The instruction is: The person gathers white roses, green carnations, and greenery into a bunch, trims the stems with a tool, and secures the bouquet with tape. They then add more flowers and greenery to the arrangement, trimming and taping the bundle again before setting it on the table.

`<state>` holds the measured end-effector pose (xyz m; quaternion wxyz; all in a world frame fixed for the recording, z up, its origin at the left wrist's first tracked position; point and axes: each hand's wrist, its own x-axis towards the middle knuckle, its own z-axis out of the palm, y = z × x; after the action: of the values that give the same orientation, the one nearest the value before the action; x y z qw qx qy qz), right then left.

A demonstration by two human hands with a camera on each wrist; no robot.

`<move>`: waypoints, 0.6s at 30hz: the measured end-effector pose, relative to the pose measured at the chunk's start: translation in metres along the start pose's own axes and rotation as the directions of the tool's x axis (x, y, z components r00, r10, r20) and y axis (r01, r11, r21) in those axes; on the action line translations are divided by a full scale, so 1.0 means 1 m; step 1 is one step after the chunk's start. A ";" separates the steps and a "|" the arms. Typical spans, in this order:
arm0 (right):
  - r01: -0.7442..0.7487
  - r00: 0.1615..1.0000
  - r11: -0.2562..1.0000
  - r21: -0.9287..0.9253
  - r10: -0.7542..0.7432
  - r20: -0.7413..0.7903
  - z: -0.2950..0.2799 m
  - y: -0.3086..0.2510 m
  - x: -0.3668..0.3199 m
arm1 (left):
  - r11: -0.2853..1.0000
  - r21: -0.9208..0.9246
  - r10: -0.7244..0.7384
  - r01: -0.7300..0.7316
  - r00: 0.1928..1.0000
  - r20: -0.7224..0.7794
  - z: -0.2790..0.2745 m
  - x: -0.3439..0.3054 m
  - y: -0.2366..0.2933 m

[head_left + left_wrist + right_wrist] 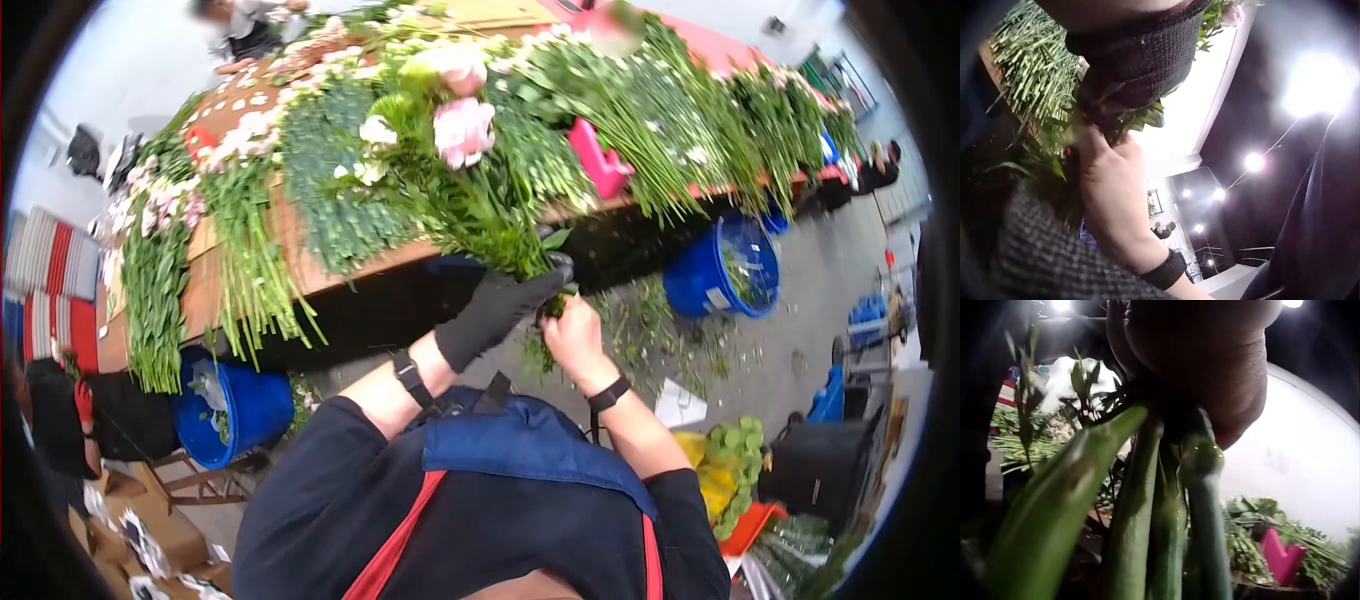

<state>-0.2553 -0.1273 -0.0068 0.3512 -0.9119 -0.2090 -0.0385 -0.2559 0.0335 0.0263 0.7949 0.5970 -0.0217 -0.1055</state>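
In the head view, a bouquet (490, 215) leans away over the table edge, with pink roses (463, 132), small white blooms (377, 131) and leafy greens. My left hand (500, 310), in a black glove, grips its stems below the foliage. Just under that, my bare right hand (577, 345) is curled around the lower stems. The left wrist view shows the right hand (1116, 181) close up, right beneath the glove (1141, 59). Several thick green stems (1132, 512) stick out below the right hand (1204, 356) in the right wrist view.
Bunches of cut flowers (345, 190) cover the long wooden table (375, 263). A pink plastic tool (598, 160) lies among them. Blue buckets (715, 265) stand below the table edge, and leaf scraps litter the floor (640, 345). An orange-red container (750, 527) sits at the right.
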 end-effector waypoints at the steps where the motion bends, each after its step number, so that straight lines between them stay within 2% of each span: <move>1: 0.020 0.999 1.000 -0.010 -0.020 -0.036 -0.021 0.009 -0.001 | 0.970 0.243 -0.044 0.023 0.995 0.084 0.011 0.001 0.014; 2: 0.045 0.996 0.999 -0.022 -0.046 -0.076 -0.042 0.016 0.000 | 0.880 0.474 -0.096 0.009 0.983 0.159 0.021 0.003 0.019; 3: 0.009 0.998 0.996 -0.094 -0.014 -0.054 -0.051 0.037 -0.001 | 0.880 0.474 -0.075 0.014 0.991 0.111 0.029 0.003 -0.002; 4: -0.016 0.998 0.995 -0.099 0.010 -0.059 -0.069 0.036 0.003 | 0.746 0.624 0.115 -0.235 0.967 0.227 0.040 -0.003 -0.006; 5: -0.031 0.998 0.988 -0.151 0.023 -0.052 -0.078 0.046 0.004 | 0.534 0.710 0.271 -0.460 0.888 0.372 0.049 -0.008 -0.007; 6: -0.045 0.998 0.979 -0.200 0.037 -0.043 -0.085 0.057 0.004 | 0.268 0.724 0.376 -0.636 0.761 0.529 0.057 -0.008 -0.006; 7: -0.007 0.999 0.982 -0.188 0.001 -0.032 -0.091 0.067 0.004 | 0.136 0.668 0.327 -0.732 0.669 0.667 0.077 -0.004 0.017; 9: 0.080 0.997 0.984 -0.161 -0.081 -0.001 -0.100 0.083 0.007 | -0.232 0.684 0.285 -0.692 0.624 0.728 0.099 0.018 0.036; 11: 0.163 0.985 0.950 -0.265 -0.144 0.090 -0.103 0.087 0.010 | -0.400 0.715 0.265 -0.573 0.675 0.689 0.105 0.053 0.033; 12: 0.211 0.974 0.926 -0.314 -0.174 0.142 -0.103 0.088 0.014 | -0.522 0.699 0.288 -0.489 0.670 0.684 0.100 0.078 0.026; 13: 0.248 0.967 0.932 -0.264 -0.222 0.123 -0.100 0.092 0.020 | -0.344 0.804 0.063 -0.485 0.842 0.536 0.094 0.094 0.018; 14: 0.260 0.955 0.927 -0.270 -0.204 0.217 -0.104 0.101 0.028 | -0.174 0.897 -0.204 -0.407 0.906 0.372 0.088 0.107 0.009; 16: 0.354 0.900 0.895 -0.271 -0.247 0.359 -0.110 0.120 0.046 | -0.113 0.910 -0.138 -0.399 0.913 0.384 0.078 0.119 -0.014; 18: 0.414 0.865 0.869 -0.271 -0.282 0.416 -0.121 0.137 0.070 | -0.010 0.938 -0.170 -0.346 0.925 0.340 0.071 0.136 -0.031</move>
<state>-0.1268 -0.2731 0.0137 0.1247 -0.8968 -0.4235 0.0303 -0.1387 -0.0675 0.0048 0.1208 0.9476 -0.2730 -0.1136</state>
